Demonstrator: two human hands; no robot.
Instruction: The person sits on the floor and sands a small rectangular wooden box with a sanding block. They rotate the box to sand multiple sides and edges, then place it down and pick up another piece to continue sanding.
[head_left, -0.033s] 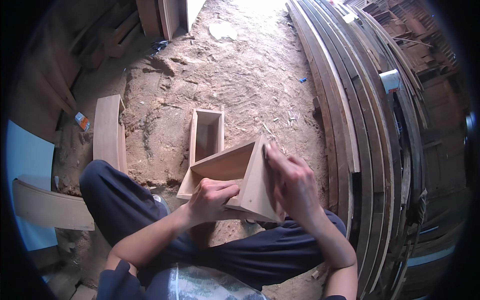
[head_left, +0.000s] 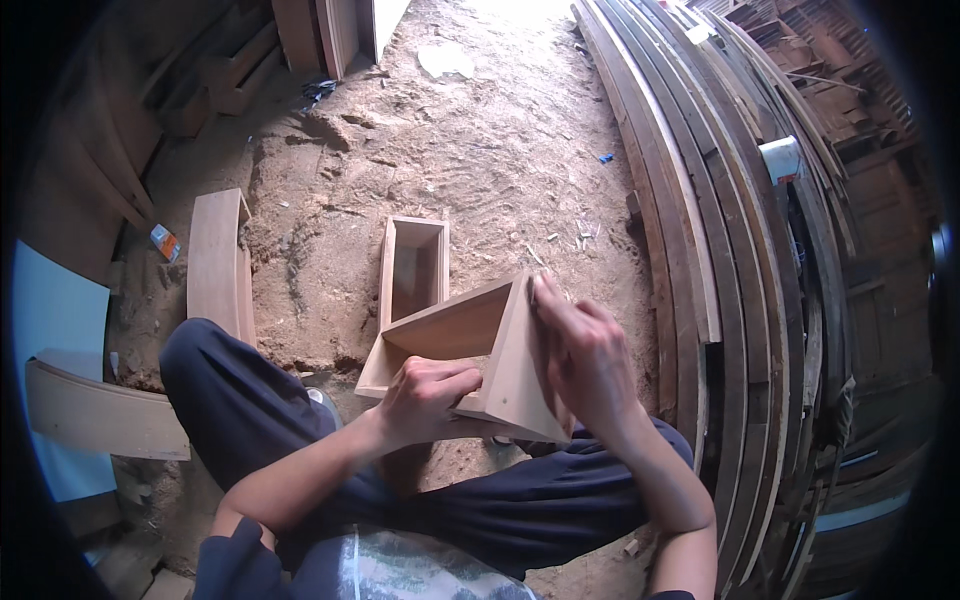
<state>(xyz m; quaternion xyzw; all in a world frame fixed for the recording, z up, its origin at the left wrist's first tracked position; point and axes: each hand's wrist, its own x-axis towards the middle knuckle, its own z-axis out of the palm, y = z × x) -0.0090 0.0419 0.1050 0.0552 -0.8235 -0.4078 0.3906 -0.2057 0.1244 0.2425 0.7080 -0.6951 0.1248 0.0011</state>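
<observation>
A narrow wooden box (head_left: 450,335), made of pale boards, is tilted above my crossed legs. My left hand (head_left: 425,395) is closed around its near side board, the thumb over the edge. My right hand (head_left: 590,345) presses against the outer face of the box's right end panel (head_left: 510,365), fingers bent together. A dark sliver shows beneath those fingertips, too small and covered to name. Just beyond stands a second wooden box (head_left: 415,262) on the ground, its lower part hidden behind the held one.
Sawdust and shavings cover the ground (head_left: 480,160). Long stacked planks (head_left: 690,200) run along the right, with a white container (head_left: 780,160) on them. To the left are a wooden piece (head_left: 215,260), another wooden piece (head_left: 105,410) and a small orange-and-white packet (head_left: 164,243).
My right hand has slid slightly upward, away from me, along the end panel. The held box has shifted only a little; my left hand keeps its grip.
</observation>
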